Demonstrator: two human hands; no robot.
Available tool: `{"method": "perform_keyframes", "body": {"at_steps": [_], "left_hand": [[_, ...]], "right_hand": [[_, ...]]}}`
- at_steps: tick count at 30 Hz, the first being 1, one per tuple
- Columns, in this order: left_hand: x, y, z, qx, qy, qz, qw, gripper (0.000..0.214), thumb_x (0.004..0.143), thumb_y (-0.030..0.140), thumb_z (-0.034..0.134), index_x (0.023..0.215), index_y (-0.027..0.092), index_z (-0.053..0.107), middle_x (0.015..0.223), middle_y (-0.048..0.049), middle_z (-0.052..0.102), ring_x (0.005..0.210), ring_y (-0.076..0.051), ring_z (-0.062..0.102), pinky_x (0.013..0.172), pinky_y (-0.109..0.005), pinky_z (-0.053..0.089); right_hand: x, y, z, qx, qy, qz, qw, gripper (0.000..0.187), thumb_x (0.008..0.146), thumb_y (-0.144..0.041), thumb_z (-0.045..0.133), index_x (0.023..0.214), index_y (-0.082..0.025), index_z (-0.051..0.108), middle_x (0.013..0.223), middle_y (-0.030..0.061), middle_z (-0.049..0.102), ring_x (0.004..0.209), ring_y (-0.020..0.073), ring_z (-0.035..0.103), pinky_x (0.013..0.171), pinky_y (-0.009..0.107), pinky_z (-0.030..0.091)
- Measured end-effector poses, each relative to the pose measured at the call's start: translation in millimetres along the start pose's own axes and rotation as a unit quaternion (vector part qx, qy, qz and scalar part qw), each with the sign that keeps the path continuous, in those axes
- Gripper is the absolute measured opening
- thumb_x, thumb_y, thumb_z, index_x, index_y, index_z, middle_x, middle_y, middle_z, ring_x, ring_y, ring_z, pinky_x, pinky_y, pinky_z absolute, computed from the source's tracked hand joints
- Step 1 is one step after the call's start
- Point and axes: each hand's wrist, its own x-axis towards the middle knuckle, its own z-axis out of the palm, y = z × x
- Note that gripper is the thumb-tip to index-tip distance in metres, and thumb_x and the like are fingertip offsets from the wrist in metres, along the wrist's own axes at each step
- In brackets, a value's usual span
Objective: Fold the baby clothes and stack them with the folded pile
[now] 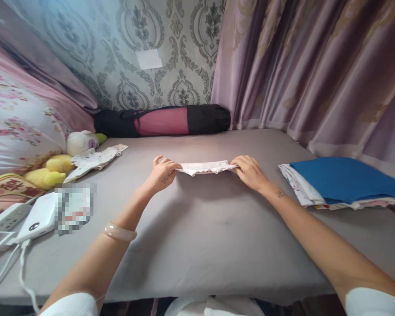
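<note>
A small white cloth garment [206, 167] is stretched level between my two hands, just above the grey sheet [217, 237]. My left hand [164, 173] pinches its left end, with one finger raised. At the opposite end, my right hand [250, 172] grips the fabric between thumb and fingers. The garment is seen nearly edge-on, its lower edge ruffled, so its exact kind cannot be made out. A shadow falls on the sheet beneath it.
Folded clothes topped by a blue cloth [352, 180] lie at right. At left are a patterned white garment [97, 161], plush toys [57, 169], a white power bank [41, 217] with cables, and a power strip [8, 217]. A black-and-pink bag [163, 121] lies along the wall.
</note>
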Motion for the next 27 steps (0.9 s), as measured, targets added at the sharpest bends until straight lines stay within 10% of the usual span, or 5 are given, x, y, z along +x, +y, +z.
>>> {"method": "perform_keyframes", "body": {"at_steps": [27], "left_hand": [[-45,13,16.3,-0.018,-0.104,0.020,0.994,0.034,0.080,0.016,0.044,0.097,0.029,0.070,0.109,-0.0035,0.070,0.105,-0.021,0.059,0.113,-0.049,0.016]], "right_hand": [[-51,-12,12,-0.009,-0.116,-0.065,0.991,0.045,0.082,0.003,0.038,0.110,-0.020,0.064,0.116,0.0093,0.063,0.108,0.0222,0.053,0.094,0.034,0.037]]}}
